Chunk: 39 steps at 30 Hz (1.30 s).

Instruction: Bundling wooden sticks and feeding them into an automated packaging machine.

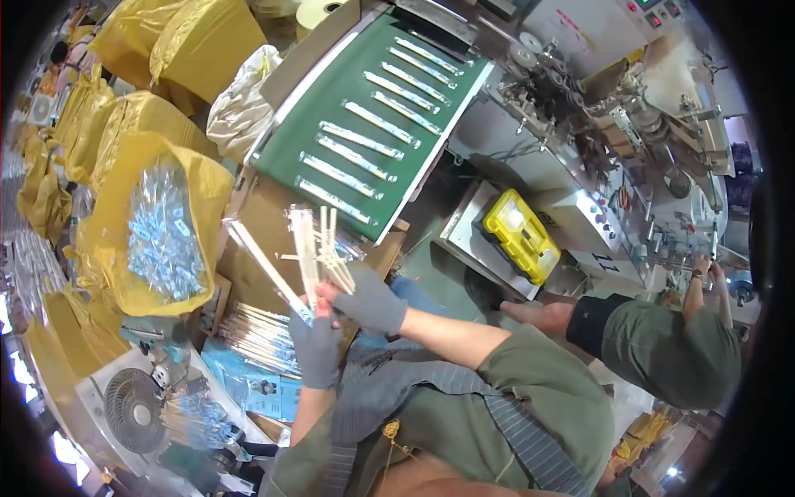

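My left hand (317, 348), in a grey glove with bare fingertips, is closed on the lower end of a slim wrapped chopstick pack (263, 267) in clear and blue film. Just right of it, my right hand (367, 303), gloved the same way, grips a loose bunch of pale wooden chopsticks (333, 263) that fan out at different angles. The two hands almost touch at the fingertips. Behind them lies a cardboard surface (265, 207) at the end of a green conveyor belt (306, 108). Several wrapped packs (381, 124) lie spaced out along the belt.
At left stands a yellow bag (217, 186) full of blue-and-clear packs. Stacked wrapped packs (257, 335) lie beside my left hand, near a fan (132, 410). A yellow toolbox (522, 236) sits right of the belt, below machinery (638, 124). Another person (671, 348) works at right.
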### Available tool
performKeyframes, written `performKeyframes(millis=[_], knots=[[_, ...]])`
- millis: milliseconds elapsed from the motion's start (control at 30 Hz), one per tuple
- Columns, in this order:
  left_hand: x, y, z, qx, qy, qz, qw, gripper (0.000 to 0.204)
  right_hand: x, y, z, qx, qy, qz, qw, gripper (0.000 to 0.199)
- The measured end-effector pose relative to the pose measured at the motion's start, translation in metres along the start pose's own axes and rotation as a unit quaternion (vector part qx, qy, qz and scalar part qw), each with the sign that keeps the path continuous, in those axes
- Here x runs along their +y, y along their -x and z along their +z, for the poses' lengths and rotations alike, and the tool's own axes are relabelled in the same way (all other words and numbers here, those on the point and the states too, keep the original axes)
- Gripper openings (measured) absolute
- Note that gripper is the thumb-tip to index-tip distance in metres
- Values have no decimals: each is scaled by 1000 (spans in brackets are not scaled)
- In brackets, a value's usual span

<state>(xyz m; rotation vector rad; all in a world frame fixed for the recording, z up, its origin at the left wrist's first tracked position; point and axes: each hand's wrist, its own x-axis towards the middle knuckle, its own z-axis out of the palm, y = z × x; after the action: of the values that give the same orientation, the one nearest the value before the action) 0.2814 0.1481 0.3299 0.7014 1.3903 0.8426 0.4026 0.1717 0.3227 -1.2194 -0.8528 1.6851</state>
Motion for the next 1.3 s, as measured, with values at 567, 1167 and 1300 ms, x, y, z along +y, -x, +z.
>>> performKeyframes(millis=[567, 1167, 1300], knots=[[14, -1, 45, -139, -100, 20, 985, 19, -50, 30, -63, 135, -5, 19, 991, 24], [13, 32, -10, -215, -39, 25, 975, 26, -92, 43, -165, 256, -247, -225, 907, 10], [12, 36, 11, -206, -85, 50, 974, 26, -84, 65, -55, 203, -2, -35, 979, 21]])
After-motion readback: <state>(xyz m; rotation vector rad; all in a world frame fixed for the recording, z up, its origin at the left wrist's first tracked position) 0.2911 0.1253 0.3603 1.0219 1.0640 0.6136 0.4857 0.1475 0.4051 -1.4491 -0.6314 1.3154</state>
